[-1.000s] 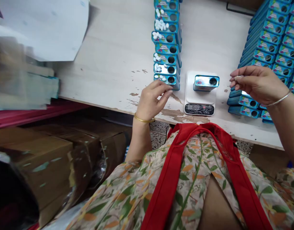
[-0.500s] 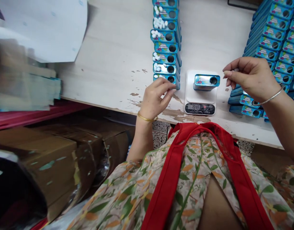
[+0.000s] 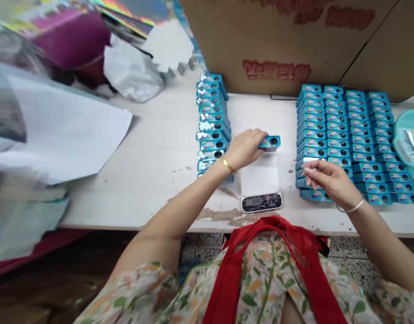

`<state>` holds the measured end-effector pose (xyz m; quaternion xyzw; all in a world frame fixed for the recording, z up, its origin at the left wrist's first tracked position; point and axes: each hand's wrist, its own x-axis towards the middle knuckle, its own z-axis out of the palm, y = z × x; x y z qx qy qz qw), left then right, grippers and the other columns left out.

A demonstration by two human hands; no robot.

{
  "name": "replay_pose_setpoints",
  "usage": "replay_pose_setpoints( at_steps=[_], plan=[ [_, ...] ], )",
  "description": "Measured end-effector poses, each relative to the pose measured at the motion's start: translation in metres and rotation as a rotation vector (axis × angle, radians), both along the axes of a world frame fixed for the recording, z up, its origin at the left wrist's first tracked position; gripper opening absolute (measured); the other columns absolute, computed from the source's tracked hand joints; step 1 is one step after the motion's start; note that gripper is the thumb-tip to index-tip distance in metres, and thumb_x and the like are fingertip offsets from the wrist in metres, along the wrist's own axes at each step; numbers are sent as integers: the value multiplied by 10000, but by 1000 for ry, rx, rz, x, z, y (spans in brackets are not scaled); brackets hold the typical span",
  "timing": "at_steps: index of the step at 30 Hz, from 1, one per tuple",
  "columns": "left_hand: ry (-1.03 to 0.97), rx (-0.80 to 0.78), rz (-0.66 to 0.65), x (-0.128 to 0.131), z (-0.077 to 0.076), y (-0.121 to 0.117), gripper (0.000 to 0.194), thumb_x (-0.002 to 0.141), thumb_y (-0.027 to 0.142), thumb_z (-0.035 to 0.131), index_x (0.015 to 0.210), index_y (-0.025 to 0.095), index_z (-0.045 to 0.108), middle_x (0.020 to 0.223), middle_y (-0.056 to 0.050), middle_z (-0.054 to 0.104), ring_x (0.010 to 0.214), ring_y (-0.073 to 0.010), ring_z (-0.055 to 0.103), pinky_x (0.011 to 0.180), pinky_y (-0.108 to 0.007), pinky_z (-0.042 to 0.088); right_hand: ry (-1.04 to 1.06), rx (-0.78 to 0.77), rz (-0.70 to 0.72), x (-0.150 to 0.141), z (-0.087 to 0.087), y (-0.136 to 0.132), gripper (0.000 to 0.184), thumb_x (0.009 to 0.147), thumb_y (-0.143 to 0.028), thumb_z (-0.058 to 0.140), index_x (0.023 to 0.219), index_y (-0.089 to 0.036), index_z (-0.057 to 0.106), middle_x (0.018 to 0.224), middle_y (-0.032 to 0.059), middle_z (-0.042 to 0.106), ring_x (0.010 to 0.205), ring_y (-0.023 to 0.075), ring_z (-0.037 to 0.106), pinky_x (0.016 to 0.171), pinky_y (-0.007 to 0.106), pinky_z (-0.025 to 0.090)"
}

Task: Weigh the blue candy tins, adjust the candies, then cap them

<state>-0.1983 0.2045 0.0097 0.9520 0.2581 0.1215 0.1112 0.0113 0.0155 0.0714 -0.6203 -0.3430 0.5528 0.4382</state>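
Observation:
My left hand (image 3: 245,148) grips the left end of a small blue tin (image 3: 271,142) with a dark round opening in its top. The tin is at the far edge of a white digital scale (image 3: 259,180); whether it still touches the scale I cannot tell. My right hand (image 3: 333,182) is closed in a pinch over the front of the right-hand tins, and what its fingertips hold, if anything, is too small to make out. Left of the scale runs a row of blue tins (image 3: 212,145), with white tablets lying on several tops.
Several columns of blue tins (image 3: 338,127) stand on the right. Beyond them is a turquoise basin (image 3: 401,128) of white tablets with a metal scoop. A large cardboard box (image 3: 274,49) closes off the back. White paper (image 3: 75,126) lies on the left of the table (image 3: 153,193).
My left hand has moved from the left row to the tin on the scale, gripping it and shifting it to the far side. The view has swung, showing more of the table's back.

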Motion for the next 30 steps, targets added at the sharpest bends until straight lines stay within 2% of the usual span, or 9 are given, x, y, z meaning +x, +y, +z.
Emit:
replay_pose_setpoints(
  at_steps=[7, 11, 14, 16, 18, 21, 23, 27, 30],
  plan=[
    [-4, -99, 152, 127, -20, 138, 371, 816, 115, 686, 1180, 108, 614, 1165, -157, 654, 1047, -275, 615, 904, -385, 478, -50, -14, -362, 34, 0, -66, 238, 771, -390, 815, 943, -234, 760, 750, 44, 676, 607, 132, 563, 513, 241, 458],
    [-9, -117, 149, 175, -33, 172, 444, 855, 90, 670, 1285, 67, 563, 1255, -188, 620, 1159, -286, 601, 1007, -407, 459, -26, -61, -526, 49, -7, -90, 229, 735, -375, 835, 940, -287, 782, 798, 51, 679, 612, 139, 551, 491, 241, 471],
    [8, -98, 130, 178, -22, 176, 599, 892, 130, 628, 1449, 65, 420, 1477, -183, 461, 1353, -269, 468, 1136, -360, 375, 46, -104, -558, 52, -7, -91, 194, 724, -374, 832, 900, -303, 792, 820, 55, 666, 598, 135, 529, 461, 242, 468],
    [37, -79, 94, 155, -4, 168, 597, 917, 192, 592, 1474, 105, 397, 1530, -114, 412, 1422, -228, 384, 1179, -302, 311, 99, -127, -531, 50, -5, -85, 173, 724, -379, 828, 870, -293, 793, 824, 51, 655, 574, 114, 493, 457, 231, 458],
    [37, -76, 58, 112, 17, 148, 465, 954, 260, 552, 1401, 161, 477, 1419, -29, 516, 1372, -179, 452, 1158, -281, 330, 139, -153, -472, 45, -6, -76, 180, 708, -372, 839, 857, -281, 791, 826, 44, 648, 559, 95, 460, 454, 219, 442],
    [-10, -74, -58, 23, 44, 90, 293, 968, 329, 546, 1228, 194, 548, 1170, -29, 618, 1140, -203, 622, 998, -376, 490, 169, -204, -357, 33, -13, -64, 216, 671, -354, 868, 857, -278, 785, 841, 40, 654, 586, 100, 486, 478, 218, 455],
    [37, -61, -21, -40, 48, 39, 224, 966, 369, 535, 1100, 195, 579, 1108, -67, 629, 1068, -233, 618, 948, -408, 505, 184, -235, -273, 22, -18, -58, 236, 670, -367, 873, 866, -271, 784, 853, 48, 659, 630, 118, 531, 485, 216, 458],
    [165, 53, 131, -131, 12, -45, 335, 904, 574, 588, 953, 243, 612, 1099, -60, 625, 1014, -258, 559, 875, -454, 466, 236, -210, -128, -4, -22, -46, 242, 695, -388, 860, 852, -224, 779, 853, 58, 650, 623, 110, 546, 441, 194, 406],
    [228, 170, 239, -152, -21, -74, 298, 966, 528, 507, 1003, 255, 619, 1224, -39, 589, 1071, -245, 507, 875, -463, 435, 289, -183, -82, -23, -24, -41, 240, 699, -359, 864, 845, -197, 766, 830, 51, 658, 597, 86, 557, 441, 172, 393]
  ],
)
